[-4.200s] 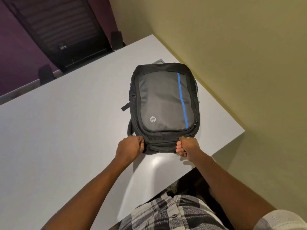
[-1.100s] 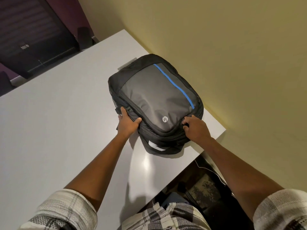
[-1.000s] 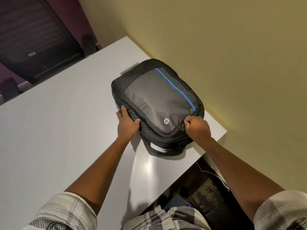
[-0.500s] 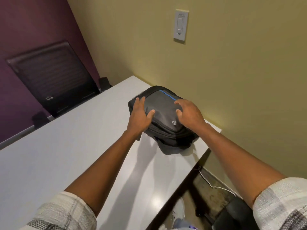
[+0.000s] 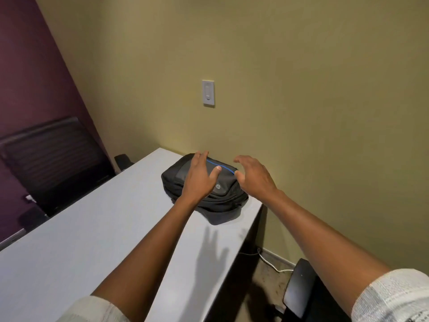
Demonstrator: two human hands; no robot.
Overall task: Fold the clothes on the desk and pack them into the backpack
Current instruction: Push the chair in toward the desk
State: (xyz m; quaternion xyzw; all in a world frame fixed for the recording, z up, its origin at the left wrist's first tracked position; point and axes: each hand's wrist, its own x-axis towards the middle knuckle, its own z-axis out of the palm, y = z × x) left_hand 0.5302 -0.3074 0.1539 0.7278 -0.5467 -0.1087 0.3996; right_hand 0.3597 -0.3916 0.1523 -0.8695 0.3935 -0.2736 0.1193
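A black and grey backpack [image 5: 222, 201] with a blue stripe lies flat and zipped at the far right corner of the white desk [image 5: 92, 240], against the yellow wall. My left hand [image 5: 199, 177] hovers over its left half with fingers spread. My right hand [image 5: 253, 177] hangs above its right side, fingers apart and curled, holding nothing. Both hands look lifted clear of the bag, casting shadows on the desk. No loose clothes show on the desk.
A black mesh office chair [image 5: 53, 159] stands behind the desk on the left. A light switch [image 5: 208, 92] is on the wall above the bag. On the floor to the right lie a white cable [image 5: 271, 263] and a dark chair part [image 5: 299, 289].
Both hands have let go of the backpack and lifted off it with fingers spread. The backpack now lies still by the wall, and my view has risen and pulled back.
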